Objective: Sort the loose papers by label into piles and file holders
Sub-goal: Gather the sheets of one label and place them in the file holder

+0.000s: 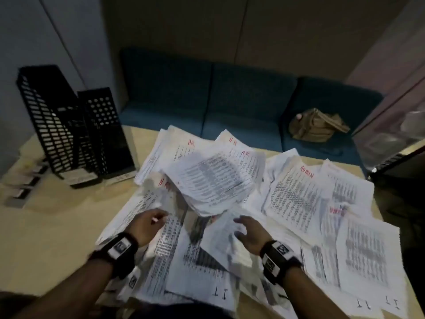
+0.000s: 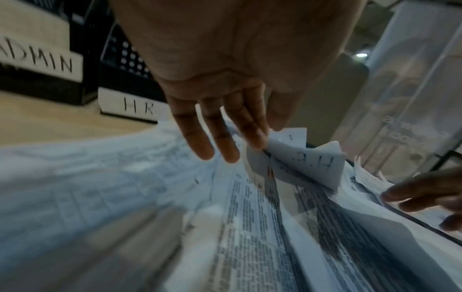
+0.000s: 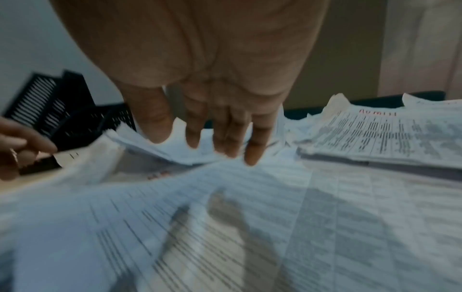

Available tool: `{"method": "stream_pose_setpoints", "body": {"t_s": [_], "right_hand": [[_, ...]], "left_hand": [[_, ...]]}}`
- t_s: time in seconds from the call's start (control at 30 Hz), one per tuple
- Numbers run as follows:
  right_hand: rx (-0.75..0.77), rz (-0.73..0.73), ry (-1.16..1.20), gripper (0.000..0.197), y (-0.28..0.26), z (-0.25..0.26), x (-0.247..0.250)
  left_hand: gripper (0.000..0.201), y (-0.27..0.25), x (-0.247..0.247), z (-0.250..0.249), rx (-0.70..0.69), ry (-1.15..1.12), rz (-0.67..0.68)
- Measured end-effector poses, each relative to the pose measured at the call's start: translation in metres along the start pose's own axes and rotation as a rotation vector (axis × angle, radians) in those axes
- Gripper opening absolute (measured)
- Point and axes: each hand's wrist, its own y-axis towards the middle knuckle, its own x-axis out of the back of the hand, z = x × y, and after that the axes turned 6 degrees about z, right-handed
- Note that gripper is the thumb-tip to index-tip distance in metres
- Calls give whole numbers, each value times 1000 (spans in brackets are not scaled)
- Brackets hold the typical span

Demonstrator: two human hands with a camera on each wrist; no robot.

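Loose printed papers cover the table (image 1: pixel 57 226). A blurred bundle of HR sheets (image 1: pixel 213 185) lies tilted on the heap just beyond both hands. My left hand (image 1: pixel 153 223) hovers over the sheets with fingers nearly straight, holding nothing. In the left wrist view its fingertips (image 2: pixel 250 138) are beside a curled HR sheet (image 2: pixel 312 162). My right hand (image 1: pixel 247 231) is spread open above a sheet, and its fingers (image 3: pixel 250 150) touch the paper. An ADMIN pile (image 1: pixel 296 196) lies to the right, IT sheets (image 1: pixel 207 272) near me. Black file holders (image 1: pixel 66 125) stand at the left, labelled ADMIN (image 2: pixel 37 57) and HR (image 2: pixel 135 106).
A blue sofa (image 1: pixel 230 100) runs behind the table with a tan bag (image 1: pixel 317 125) on it. Small cards (image 1: pixel 23 187) lie at the table's left edge. A glass partition (image 1: pixel 391 134) stands at the right. Bare tabletop shows at front left.
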Motion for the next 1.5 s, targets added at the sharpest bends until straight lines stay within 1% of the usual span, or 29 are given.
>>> {"method": "stream_pose_setpoints", "body": {"t_s": [0.03,0.07,0.13,0.2,0.23,0.27,0.3,0.37,0.4,0.43,0.47,0.5,0.53,0.57,0.6,0.67,0.73,0.8,0.87,1.0,1.07,1.13,1.17,1.2,1.27,1.3,1.37,1.43,1.5], "right_hand": [[-51,-22,-18,45,10,5,-3],[-99,-47,-20,40,16,9,-7],[-135,7,-52,30,23,23,-16],[-102,102,-112,34,23,38,-32],[-66,129,-131,38,24,42,-40],[-37,144,-141,42,24,46,-44],[-15,135,-158,44,26,46,-49],[15,110,-183,43,27,44,-54],[22,89,-191,43,26,42,-54],[36,49,-189,47,26,37,-55],[48,11,-186,57,25,31,-53],[49,5,-209,64,25,22,-52],[34,27,-234,60,24,15,-49],[36,55,-256,48,24,8,-47],[42,69,-257,47,23,2,-44],[61,88,-235,54,24,-9,-40],[84,92,-194,50,25,-12,-30],[102,40,-127,43,26,-10,-13],[115,-52,-90,43,23,-3,10],[212,-300,56,62,14,28,61],[244,-449,145,79,12,48,85],[297,-558,221,97,15,66,107],[322,-580,254,103,18,73,116],[343,-582,283,107,22,80,122],[403,-535,367,109,28,91,128],[417,-484,424,104,30,97,128],[384,-384,460,73,34,103,122],[369,-367,460,40,43,98,106],[362,-412,591,18,50,90,89]], "left_hand": [[13,6,-5,-3,52,14,12],[21,9,-11,-7,121,38,47],[36,10,-27,-19,207,6,185],[52,13,-44,-26,230,-63,273],[64,17,-50,-28,173,-32,264],[72,22,-54,-30,132,-13,218],[73,30,-59,-32,117,-1,123],[61,42,-62,-42,155,-115,-74],[54,46,-62,-50,135,-179,-148],[46,49,-61,-59,132,-228,-171],[38,54,-59,-68,131,-277,-186],[34,59,-57,-74,171,-311,-182],[33,66,-56,-76,205,-344,-184],[32,70,-54,-80,254,-400,-175],[29,76,-52,-79,284,-456,-171],[26,84,-46,-75,362,-552,-155],[29,87,-39,-72,374,-513,-175],[29,85,-29,-71,321,-359,-212],[28,75,-17,-74,237,-249,-218],[34,41,23,-80,-8,-164,-210],[28,26,46,-85,-110,-104,-220],[18,15,66,-95,-173,-48,-213],[13,12,74,-99,-197,-33,-171],[15,11,81,-103,-222,-17,-121],[32,8,91,-109,-267,47,-47],[35,10,95,-109,-288,77,-40],[33,14,100,-107,-332,54,-83],[30,18,102,-103,-307,-142,-168],[19,20,96,-99,-271,-408,-327]]}}
